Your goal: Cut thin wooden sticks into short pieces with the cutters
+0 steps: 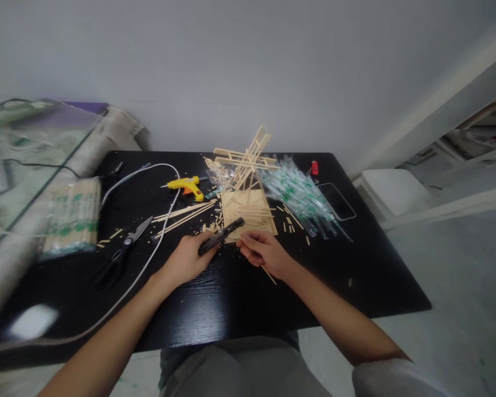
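Note:
My left hand (pixel 192 258) is closed round a slim black hand tool (pixel 222 235), whose exact kind I cannot make out. The tool points up and to the right. Beside it my right hand (pixel 267 253) pinches a thin wooden stick (pixel 269 275), its end sticking out below the palm. Just beyond both hands, a pile of thin sticks (pixel 252 218) lies across a square wooden panel (pixel 231 201). Behind that stands a crossed frame of glued-looking sticks (pixel 250 157). Small cut pieces are scattered round the panel.
On the black table (pixel 231 309) lie a yellow glue gun (pixel 188 186), scissors (pixel 126 242), a white cable (pixel 152 259) and a bundle of wrapped sticks (pixel 72 215) to the left. To the right are clear and green plastic wrappers (pixel 300 193), a phone (pixel 337 200) and a red object (pixel 314 167).

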A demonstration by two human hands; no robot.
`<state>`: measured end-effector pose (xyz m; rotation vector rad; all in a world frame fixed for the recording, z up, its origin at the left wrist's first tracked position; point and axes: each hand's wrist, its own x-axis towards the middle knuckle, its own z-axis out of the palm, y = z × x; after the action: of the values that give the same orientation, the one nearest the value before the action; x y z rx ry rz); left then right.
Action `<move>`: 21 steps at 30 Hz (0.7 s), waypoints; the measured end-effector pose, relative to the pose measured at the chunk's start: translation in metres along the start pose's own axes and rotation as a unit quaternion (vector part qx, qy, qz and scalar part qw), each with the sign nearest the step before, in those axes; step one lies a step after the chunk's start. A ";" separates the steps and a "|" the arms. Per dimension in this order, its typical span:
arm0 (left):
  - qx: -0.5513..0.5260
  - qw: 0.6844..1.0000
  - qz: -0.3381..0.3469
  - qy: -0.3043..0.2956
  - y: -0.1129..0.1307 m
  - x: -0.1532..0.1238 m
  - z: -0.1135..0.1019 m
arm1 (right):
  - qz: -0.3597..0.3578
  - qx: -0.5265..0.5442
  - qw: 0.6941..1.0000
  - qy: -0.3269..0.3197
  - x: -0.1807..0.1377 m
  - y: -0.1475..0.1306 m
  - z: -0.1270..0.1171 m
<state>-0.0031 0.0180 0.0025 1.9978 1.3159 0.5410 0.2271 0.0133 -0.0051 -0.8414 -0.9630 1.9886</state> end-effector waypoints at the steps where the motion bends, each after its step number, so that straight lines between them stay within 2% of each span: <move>1: -0.031 0.999 0.000 -0.010 0.001 0.000 0.000 | 0.000 0.004 1.000 -0.002 0.000 -0.001 0.000; 4: -0.160 0.983 -0.043 -0.081 0.003 -0.001 -0.001 | 0.000 0.014 1.000 -0.007 0.000 -0.002 0.000; 7: -0.292 0.933 -0.118 -0.175 0.005 -0.003 -0.003 | 0.002 0.013 1.000 -0.007 -0.001 -0.003 0.001; 9: -0.359 0.897 -0.150 -0.209 0.007 -0.005 -0.004 | -0.001 0.015 1.000 -0.007 -0.001 -0.004 0.001; 15: -0.477 0.827 -0.193 -0.225 0.006 -0.007 -0.007 | -0.004 0.075 0.997 0.014 -0.003 -0.009 -0.002; 18: -0.504 0.817 -0.188 -0.207 0.005 -0.007 -0.008 | -0.029 0.108 0.993 0.041 -0.001 -0.013 -0.008; 21: -0.518 0.821 -0.177 -0.161 0.005 -0.005 -0.008 | -0.063 0.111 0.990 0.062 0.002 -0.014 -0.013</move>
<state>-0.0073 0.0144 0.0114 0.8580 0.8357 0.5364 0.2413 0.0259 -0.0005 -0.7505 -0.6916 1.8697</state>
